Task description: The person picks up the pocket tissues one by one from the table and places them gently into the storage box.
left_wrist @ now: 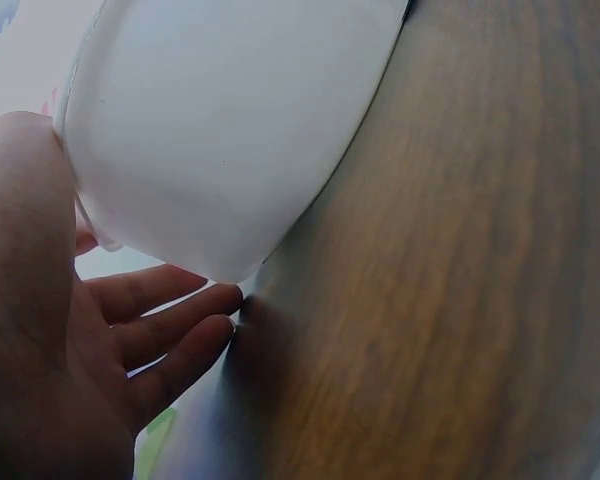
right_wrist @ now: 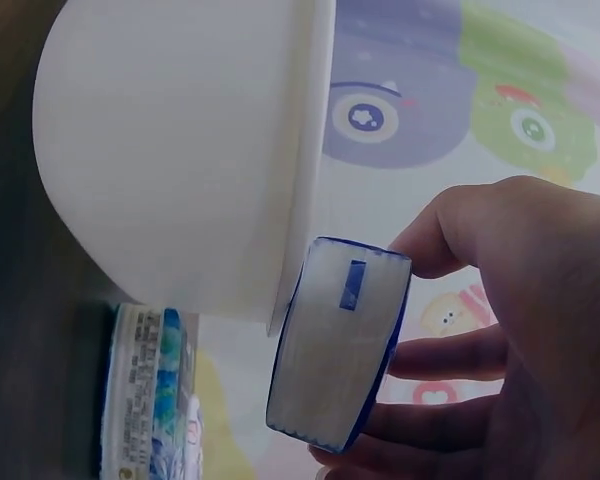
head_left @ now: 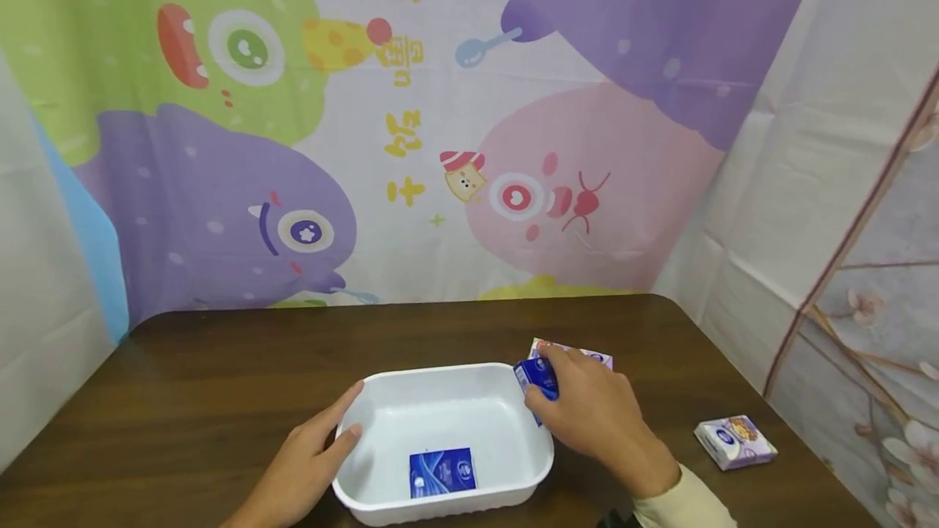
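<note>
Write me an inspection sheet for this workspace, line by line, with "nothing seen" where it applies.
Surface: dark wood-grain table.
Job's things: white tray on the table; one blue tissue pack lying in it, toward the near side; held blue pack at the tray's right end.
Clutter: two purple-and-white packs outside the tray, a far pack partly hidden and a right-side pack lying apart.
Hands: left hand at the tray's left end, thumb over the rim; right hand pinching the held pack.
Cables: nothing seen.
Surroundings: cartoon-monster curtain behind; blossom-print panel at right.
</note>
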### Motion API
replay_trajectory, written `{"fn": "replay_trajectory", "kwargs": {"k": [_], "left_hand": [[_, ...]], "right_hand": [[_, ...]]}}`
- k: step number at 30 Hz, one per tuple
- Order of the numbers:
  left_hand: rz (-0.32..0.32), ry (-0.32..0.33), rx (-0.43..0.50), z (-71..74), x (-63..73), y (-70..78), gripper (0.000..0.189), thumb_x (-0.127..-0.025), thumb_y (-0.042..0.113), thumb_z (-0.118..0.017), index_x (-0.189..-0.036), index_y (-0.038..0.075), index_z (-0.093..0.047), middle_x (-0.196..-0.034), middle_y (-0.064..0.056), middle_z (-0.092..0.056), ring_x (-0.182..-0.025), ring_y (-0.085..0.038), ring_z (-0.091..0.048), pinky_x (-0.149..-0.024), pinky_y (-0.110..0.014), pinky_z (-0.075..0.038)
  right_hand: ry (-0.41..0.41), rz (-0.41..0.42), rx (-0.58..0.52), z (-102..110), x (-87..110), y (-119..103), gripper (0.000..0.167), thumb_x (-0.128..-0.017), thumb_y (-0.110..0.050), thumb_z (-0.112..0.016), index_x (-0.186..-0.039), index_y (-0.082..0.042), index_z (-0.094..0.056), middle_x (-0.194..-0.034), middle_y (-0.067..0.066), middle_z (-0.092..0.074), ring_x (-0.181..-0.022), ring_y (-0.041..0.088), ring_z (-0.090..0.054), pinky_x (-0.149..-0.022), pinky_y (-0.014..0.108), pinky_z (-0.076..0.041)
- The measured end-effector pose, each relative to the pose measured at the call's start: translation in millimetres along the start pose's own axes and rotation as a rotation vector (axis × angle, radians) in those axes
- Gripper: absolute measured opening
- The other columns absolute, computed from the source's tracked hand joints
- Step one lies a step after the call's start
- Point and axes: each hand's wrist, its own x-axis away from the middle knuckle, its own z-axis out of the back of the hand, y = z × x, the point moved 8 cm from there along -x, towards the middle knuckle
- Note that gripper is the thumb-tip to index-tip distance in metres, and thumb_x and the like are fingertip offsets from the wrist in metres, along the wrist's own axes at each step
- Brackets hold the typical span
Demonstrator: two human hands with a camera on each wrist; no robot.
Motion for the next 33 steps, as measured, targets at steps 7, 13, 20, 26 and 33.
{"fn": "replay_trajectory", "kwargs": {"k": [7, 13, 20, 26, 33], "left_hand": [[-0.011, 0.009, -0.011, 4.8, 1.2, -2.3, 0.053, -0.103, 0.029, -0.057, -0.154, 0.019, -0.043, -0.148, -0.011, -0.051, -0.133, -0.032, -0.049, -0.106, -0.054, -0.04], [0.029, 0.008, -0.006, 5.2, 5.4, -7.6, 0.054, -0.103, 0.029, -0.057, -0.154, 0.018, -0.042, -0.149, -0.013, -0.049, -0.134, -0.035, -0.047, -0.106, -0.056, -0.039], [-0.011, 0.017, 0.0, 0.9, 2.9, -2.0, 0.053, -0.102, 0.028, -0.058, -0.153, 0.018, -0.045, -0.147, -0.011, -0.052, -0.133, -0.033, -0.049, -0.106, -0.056, -0.039], [-0.004, 0.006, 0.005, -1.0, 0.5, -0.4, 0.052, -0.102, 0.026, -0.058, -0.153, 0.02, -0.045, -0.147, -0.01, -0.052, -0.133, -0.029, -0.048, -0.107, -0.053, -0.039], [-0.001, 0.008, 0.011, -0.8, 0.4, -1.2, 0.052, -0.102, 0.027, -0.058, -0.153, 0.019, -0.046, -0.147, -0.01, -0.052, -0.134, -0.029, -0.047, -0.108, -0.053, -0.038]], "right_hand": [[0.048, 0.062, 0.005, 1.6, -0.6, -12.6, 0.055, -0.085, -0.045, -0.069, -0.129, -0.012, -0.067, -0.126, 0.008, -0.068, -0.116, 0.027, -0.064, -0.088, 0.051, -0.054], [0.037, 0.102, -0.023, -0.9, -3.9, -23.8, 0.05, -0.086, -0.042, -0.068, -0.125, -0.012, -0.067, -0.125, 0.006, -0.068, -0.113, 0.025, -0.065, -0.089, 0.047, -0.054], [0.04, 0.094, -0.017, -1.4, 0.5, -25.2, 0.042, -0.084, -0.042, -0.07, -0.117, -0.016, -0.07, -0.108, 0.0, -0.072, -0.098, 0.02, -0.067, -0.078, 0.043, -0.055], [0.034, 0.091, -0.034, -2.1, 1.4, -29.0, 0.039, -0.084, -0.043, -0.071, -0.115, -0.018, -0.07, -0.102, -0.001, -0.072, -0.092, 0.018, -0.066, -0.071, 0.041, -0.054], [0.037, 0.107, -0.046, -2.5, 1.0, -34.7, 0.039, -0.084, -0.042, -0.071, -0.115, -0.019, -0.07, -0.101, -0.003, -0.071, -0.092, 0.016, -0.065, -0.072, 0.041, -0.054]]}}
